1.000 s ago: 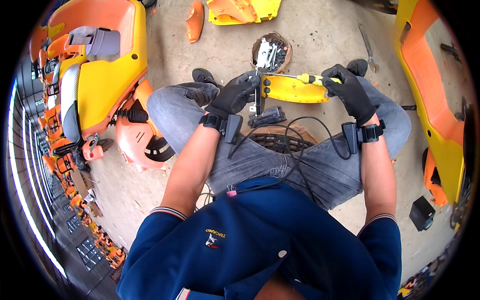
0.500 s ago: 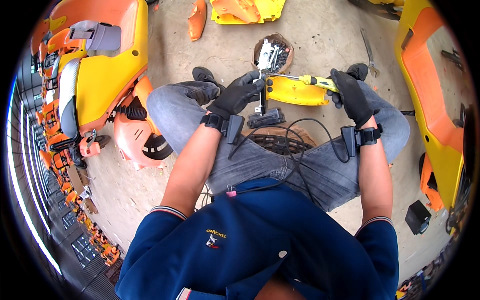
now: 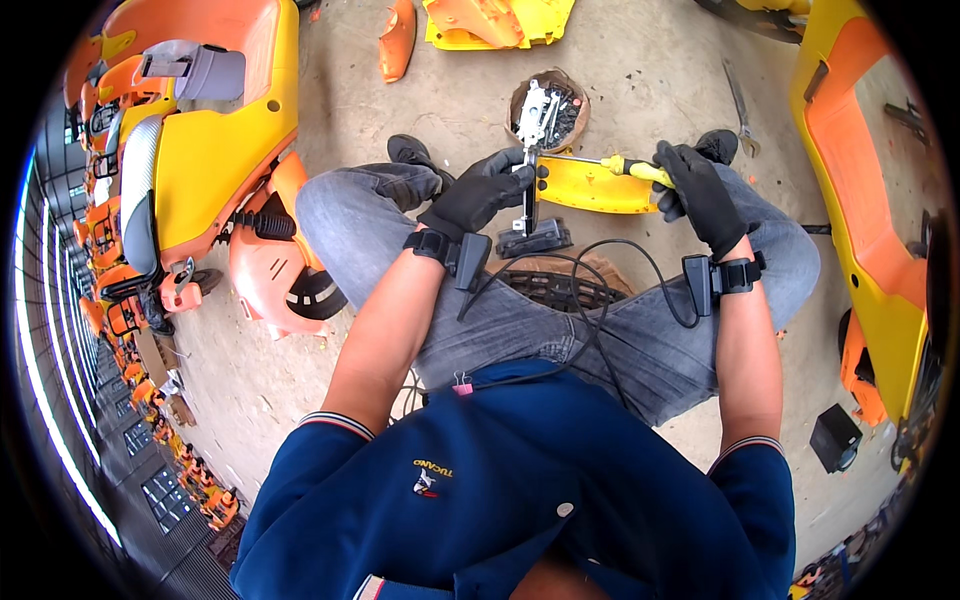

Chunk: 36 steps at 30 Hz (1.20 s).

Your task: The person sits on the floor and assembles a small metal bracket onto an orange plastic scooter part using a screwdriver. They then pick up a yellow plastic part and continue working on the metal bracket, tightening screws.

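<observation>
My gloved left hand (image 3: 482, 192) closes around a narrow dark bracket (image 3: 530, 195), which stands against the left end of a curved yellow plastic panel (image 3: 595, 192). In my right hand (image 3: 697, 197), also gloved, is a screwdriver (image 3: 635, 168) with a yellow handle. Its shaft points left along the panel's far edge, and the tip is at the bracket by my left fingers. Whether a screw is under the tip is too small to tell. Just past the bracket, a silvery metal part (image 3: 540, 112) lies on a round tub (image 3: 582, 120) of small dark hardware.
A dark block-shaped part (image 3: 537, 238) and a black grille (image 3: 555, 288) lie between my legs. Black cables (image 3: 640, 250) loop between my wrists. A spanner (image 3: 740, 105) rests on the floor at far right. Yellow-orange vehicle bodies (image 3: 225, 165) stand on both sides.
The screwdriver and my right hand have shifted very slightly, with the fingers resettled on the handle. My left hand and the bracket have tilted a little.
</observation>
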### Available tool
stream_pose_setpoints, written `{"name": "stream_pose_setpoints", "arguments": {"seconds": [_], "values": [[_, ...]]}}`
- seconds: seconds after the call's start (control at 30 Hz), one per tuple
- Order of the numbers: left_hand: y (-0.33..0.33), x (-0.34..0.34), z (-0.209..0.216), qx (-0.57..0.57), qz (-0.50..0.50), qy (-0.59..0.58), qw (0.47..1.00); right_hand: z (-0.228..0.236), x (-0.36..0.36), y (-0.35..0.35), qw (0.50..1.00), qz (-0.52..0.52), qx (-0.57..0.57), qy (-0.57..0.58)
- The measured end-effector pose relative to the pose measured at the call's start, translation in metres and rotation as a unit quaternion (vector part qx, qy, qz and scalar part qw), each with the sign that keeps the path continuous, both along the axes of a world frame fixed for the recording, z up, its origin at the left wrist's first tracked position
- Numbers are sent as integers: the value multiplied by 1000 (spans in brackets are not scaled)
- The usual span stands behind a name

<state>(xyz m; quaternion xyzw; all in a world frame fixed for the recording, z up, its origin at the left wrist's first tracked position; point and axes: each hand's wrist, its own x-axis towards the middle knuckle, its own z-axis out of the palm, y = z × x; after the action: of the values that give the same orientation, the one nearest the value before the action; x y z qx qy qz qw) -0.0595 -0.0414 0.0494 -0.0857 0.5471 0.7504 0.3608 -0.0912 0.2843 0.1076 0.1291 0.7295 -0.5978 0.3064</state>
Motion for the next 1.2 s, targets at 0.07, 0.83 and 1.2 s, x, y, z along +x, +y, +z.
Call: {"name": "stream_pose_setpoints", "arguments": {"seconds": [0.07, 0.83, 1.2], "values": [[-1, 0, -2, 0, -5, 2, 1000, -2, -1, 5, 1000, 22, -17, 10], [-1, 0, -1, 3, -11, 2, 1000, -5, -7, 14, 998, 33, -42, 35], [-1, -4, 0, 54, 7, 1, 998, -21, -2, 7, 983, 18, 3, 183]]}}
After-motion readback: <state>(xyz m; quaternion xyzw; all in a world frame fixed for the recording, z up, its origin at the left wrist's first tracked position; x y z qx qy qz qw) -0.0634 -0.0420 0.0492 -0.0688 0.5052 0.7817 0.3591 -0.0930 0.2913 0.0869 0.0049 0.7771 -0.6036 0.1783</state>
